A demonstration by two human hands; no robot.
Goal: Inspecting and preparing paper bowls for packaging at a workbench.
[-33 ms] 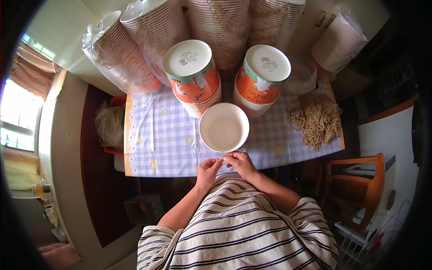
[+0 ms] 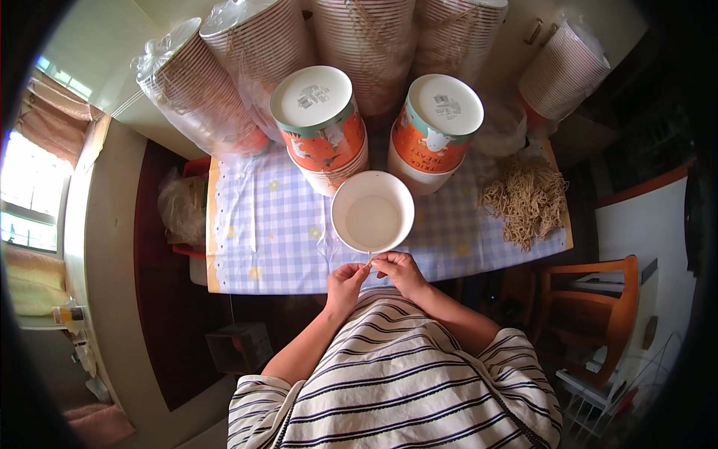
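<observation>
A white paper bucket (image 2: 374, 217) stands mouth up at the table's front edge, its pale inside showing. Just below its near rim, my left hand (image 2: 347, 286) and my right hand (image 2: 399, 272) meet, fingertips pinched together. Between them runs a short, thin, pale cord (image 2: 369, 258) that reaches up to the rim; its finer detail is too small to make out. Behind the bucket are two upside-down stacks of paper buckets, a left stack (image 2: 321, 142) and a right stack (image 2: 435, 135), orange and teal with white bottoms.
A tangled heap of beige cords (image 2: 526, 198) lies at the right of the checked tablecloth (image 2: 254, 224). Tall plastic-wrapped bucket stacks (image 2: 262, 60) line the back. One more wrapped stack (image 2: 565, 71) stands at the far right. A wooden chair (image 2: 624, 314) is right of the table.
</observation>
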